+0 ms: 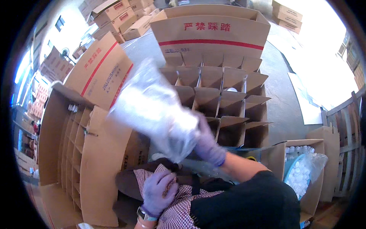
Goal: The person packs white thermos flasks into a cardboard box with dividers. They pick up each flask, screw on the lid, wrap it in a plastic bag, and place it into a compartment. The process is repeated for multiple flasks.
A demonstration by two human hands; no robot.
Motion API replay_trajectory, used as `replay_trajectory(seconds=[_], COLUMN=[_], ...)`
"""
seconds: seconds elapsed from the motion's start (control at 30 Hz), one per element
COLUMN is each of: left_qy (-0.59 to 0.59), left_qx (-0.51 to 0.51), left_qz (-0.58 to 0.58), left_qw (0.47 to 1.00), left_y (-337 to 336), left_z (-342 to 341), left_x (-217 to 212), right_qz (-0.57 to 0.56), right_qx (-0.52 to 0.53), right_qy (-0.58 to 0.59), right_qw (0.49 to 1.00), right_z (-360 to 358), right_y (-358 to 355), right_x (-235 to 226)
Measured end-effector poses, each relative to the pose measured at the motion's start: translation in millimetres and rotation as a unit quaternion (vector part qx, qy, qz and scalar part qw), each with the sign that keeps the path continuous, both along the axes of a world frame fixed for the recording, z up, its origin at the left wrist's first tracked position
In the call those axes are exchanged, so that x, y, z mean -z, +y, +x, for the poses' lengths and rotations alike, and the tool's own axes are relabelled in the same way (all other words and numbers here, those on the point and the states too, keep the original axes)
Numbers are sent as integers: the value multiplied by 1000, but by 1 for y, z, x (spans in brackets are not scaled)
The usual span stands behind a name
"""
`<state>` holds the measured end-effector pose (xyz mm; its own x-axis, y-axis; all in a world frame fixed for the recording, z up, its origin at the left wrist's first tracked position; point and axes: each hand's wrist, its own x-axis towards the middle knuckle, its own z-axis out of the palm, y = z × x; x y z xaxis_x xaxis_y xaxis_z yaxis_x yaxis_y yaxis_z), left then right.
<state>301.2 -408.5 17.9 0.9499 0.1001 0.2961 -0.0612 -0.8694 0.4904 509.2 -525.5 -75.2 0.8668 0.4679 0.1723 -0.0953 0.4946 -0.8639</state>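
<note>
My right hand (pixel 207 143), in a thin purple glove, grips the end of a large whitish bundle (pixel 146 101) wrapped in clear plastic. Motion blurs the bundle, so its contents cannot be made out. It is raised in front of the near left part of an open carton (pixel 211 40) with cardboard dividers. A white rounded top (pixel 231 89) shows in one cell of that carton; several other cells are too dark to see into. My left hand (pixel 159 192), gloved the same way, lies on my lap over checked cloth, fingers apart and holding nothing.
To the left, a tilted carton (pixel 103 164) has divider cells. On the right, a box (pixel 314 194) holds a blue tub (pixel 288 171) of small white caps (pixel 299 177) and a clear bag. Stacked cartons (pixel 114 17) stand behind; a wooden slatted frame (pixel 347 141) is at far right.
</note>
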Motion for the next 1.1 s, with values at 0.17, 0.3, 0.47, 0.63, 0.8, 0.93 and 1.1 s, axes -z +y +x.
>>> replay_trajectory(seconds=[0.17, 0.3, 0.47, 0.63, 0.8, 0.93, 1.1], left_qy=[25, -11, -82, -90, -101, -107, -19], left_qx=[-181, -377, -490, -675, -825, -906, -897], left_qz=[-36, -57, -22, 27, 156, 116, -28], left_qw=[982, 924, 868, 732, 534, 392, 440], left_y=[67, 130, 134, 4, -83, -197, -188], left_z=[-73, -159, -276, -377, -478, -587, -615], left_x=[20, 24, 4, -40, -89, -62, 27], right_qz=[-125, -333, -674, -473, -375, -205, 312], right_qx=[206, 244, 153, 101, 69, -146, -95], right_qy=[-131, -144, -264, -323, -468, -449, -492], right_qw=[962, 899, 672, 814, 797, 857, 807], right_z=[145, 230, 320, 248, 152, 13, -113], right_y=[-114, -126, -47, 67, 103, 150, 203], right_x=[-16, -25, 42, 53, 52, -39, -182])
